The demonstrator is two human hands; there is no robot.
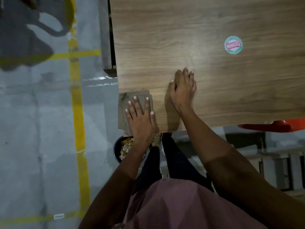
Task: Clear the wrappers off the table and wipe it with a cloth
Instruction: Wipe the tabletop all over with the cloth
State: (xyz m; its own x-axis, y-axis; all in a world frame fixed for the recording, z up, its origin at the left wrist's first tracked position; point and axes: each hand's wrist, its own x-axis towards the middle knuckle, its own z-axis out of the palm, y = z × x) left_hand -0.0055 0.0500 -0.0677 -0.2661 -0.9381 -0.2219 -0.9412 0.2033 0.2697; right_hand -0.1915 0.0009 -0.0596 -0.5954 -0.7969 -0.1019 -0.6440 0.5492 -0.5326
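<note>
Wood-grain surface (214,90), lower centre: left hand (140,119) flat, fingers straight, pressing cloth (125,103) at corner; right hand (182,86) open, empty; advise even, overlapping strokes.

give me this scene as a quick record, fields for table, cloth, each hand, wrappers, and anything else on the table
table: wooden top, seen from above
cloth: grey-brown, at the near left corner, overhanging the edge
left hand: flat on the cloth, fingers straight and spread
right hand: resting on bare wood, holding nothing
wrappers: in a dark bin on the floor below the corner
other: round sticker on the tabletop
</note>
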